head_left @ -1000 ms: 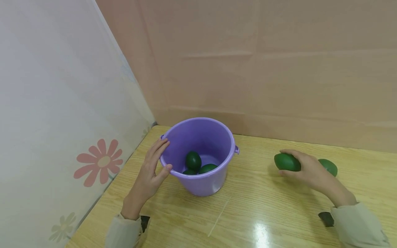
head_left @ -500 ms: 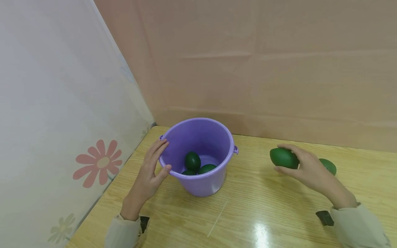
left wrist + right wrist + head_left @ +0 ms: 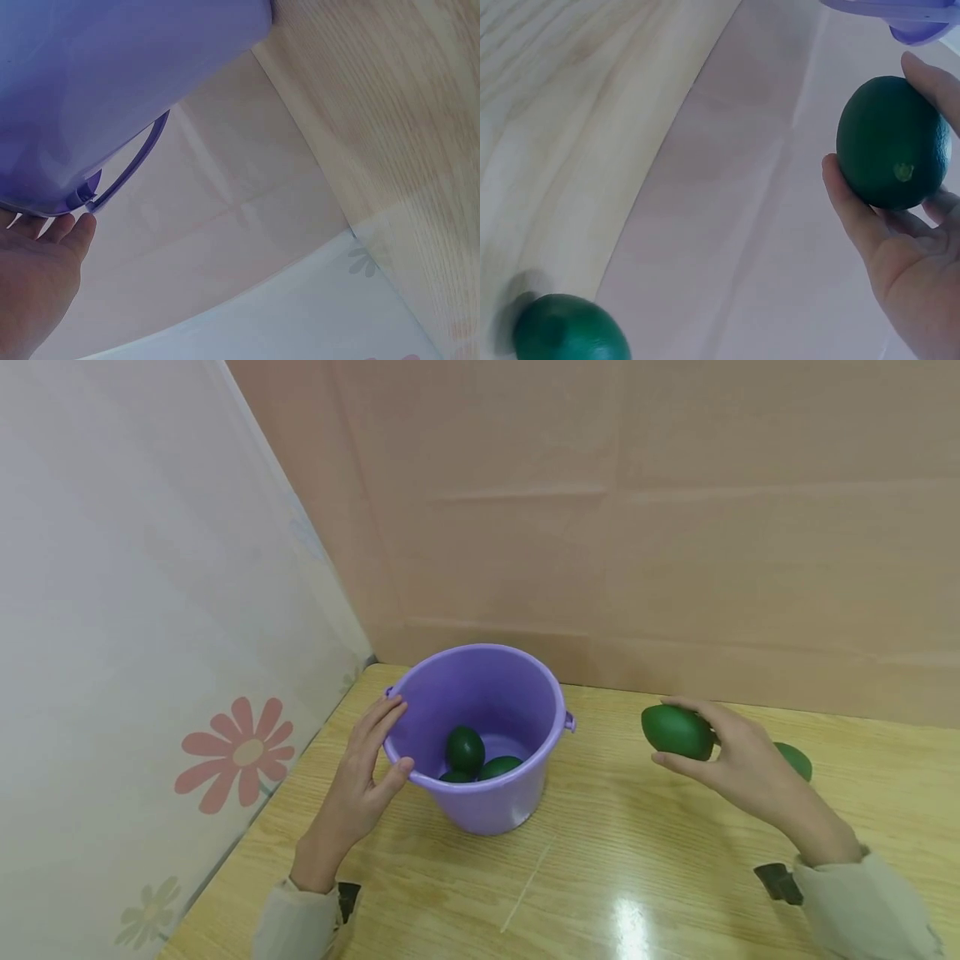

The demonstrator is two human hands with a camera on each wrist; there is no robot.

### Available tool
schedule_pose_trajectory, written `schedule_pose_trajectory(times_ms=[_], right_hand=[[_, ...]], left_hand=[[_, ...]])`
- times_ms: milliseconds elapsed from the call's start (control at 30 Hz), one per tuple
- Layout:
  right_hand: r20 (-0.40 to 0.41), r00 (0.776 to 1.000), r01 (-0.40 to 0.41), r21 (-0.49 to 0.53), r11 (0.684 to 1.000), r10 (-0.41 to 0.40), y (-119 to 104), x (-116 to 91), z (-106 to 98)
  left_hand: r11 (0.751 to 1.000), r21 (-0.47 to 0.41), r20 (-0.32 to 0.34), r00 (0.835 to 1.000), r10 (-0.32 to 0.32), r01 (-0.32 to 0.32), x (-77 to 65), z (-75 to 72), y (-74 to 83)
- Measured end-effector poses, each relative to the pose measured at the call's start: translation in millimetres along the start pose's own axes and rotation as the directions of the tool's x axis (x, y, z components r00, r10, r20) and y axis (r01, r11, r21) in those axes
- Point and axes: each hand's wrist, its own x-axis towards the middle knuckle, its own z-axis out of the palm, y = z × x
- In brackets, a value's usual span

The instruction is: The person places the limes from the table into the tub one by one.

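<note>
A purple bucket (image 3: 487,806) stands on the table, several smooth dark-green oval fruits (image 3: 466,749) lying at its bottom. My left hand (image 3: 360,785) rests on its left rim, fingers and thumb spread and fairly straight; the left wrist view shows the fingers (image 3: 79,236) at the rim beside the bucket's handle (image 3: 139,161). To the right of the bucket, my right hand (image 3: 738,768) holds another green oval fruit (image 3: 677,732) above the table, between thumb and fingers. The right wrist view shows a pale scar on this held fruit (image 3: 892,142).
One more green fruit (image 3: 795,761) lies on the wooden table (image 3: 600,852) behind the right hand, partly hidden by it. A tan cloth wall (image 3: 600,527) rises at the table's back edge, and a white flowered sheet (image 3: 150,610) hangs along the left.
My right hand has lifted the green fruit and carried it slightly left and away from me. The left hand and the bucket have stayed in place.
</note>
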Motion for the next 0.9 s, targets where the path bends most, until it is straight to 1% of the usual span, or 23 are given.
schedule_pose_trajectory(times_ms=[233, 500, 800, 900], right_hand=[[-0.017, 1.0, 0.013, -0.021, 1.0, -0.014, -12, 5, -1], [-0.036, 0.999, 0.035, -0.002, 0.999, -0.035, -23, 9, -2], [-0.026, 0.999, 0.04, 0.032, 0.999, -0.039, -39, 13, -4], [-0.039, 0.998, 0.059, 0.028, 0.998, -0.058, -42, 14, -4]], left_hand=[[1.0, 0.002, -0.005, 1.0, 0.004, -0.004, 0.2, -0.4, -1.1], [1.0, -0.004, 0.002, 1.0, 0.011, -0.011, -0.1, -0.5, -1.2], [1.0, -0.004, 0.011, 1.0, 0.001, -0.001, 0.0, -1.0, -0.8], [1.0, -0.002, 0.012, 1.0, -0.001, 0.001, 0.0, -1.4, -0.3]])
